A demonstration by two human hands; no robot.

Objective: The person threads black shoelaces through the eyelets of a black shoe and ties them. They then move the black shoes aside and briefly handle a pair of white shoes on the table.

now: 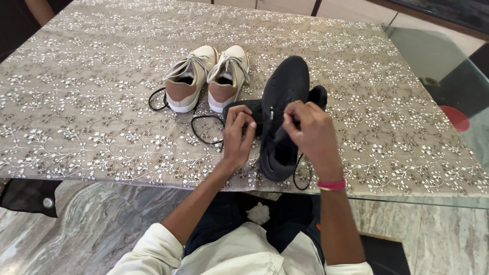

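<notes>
A black sneaker [285, 91] lies on the floral tablecloth [91, 91], toe pointing away from me. My left hand [238, 136] pinches a black lace at the shoe's left side. My right hand [310, 130] grips the lace over the shoe's tongue; a pink band circles that wrist. A second black shoe [318, 95] peeks out behind the first. Loose black lace [199, 133] loops on the cloth to the left.
A pair of beige sneakers [206, 76] with grey laces stands at the table's middle, left of the black shoes. A glass tabletop edge [443, 66] shows at the right. Marble floor lies below the near edge.
</notes>
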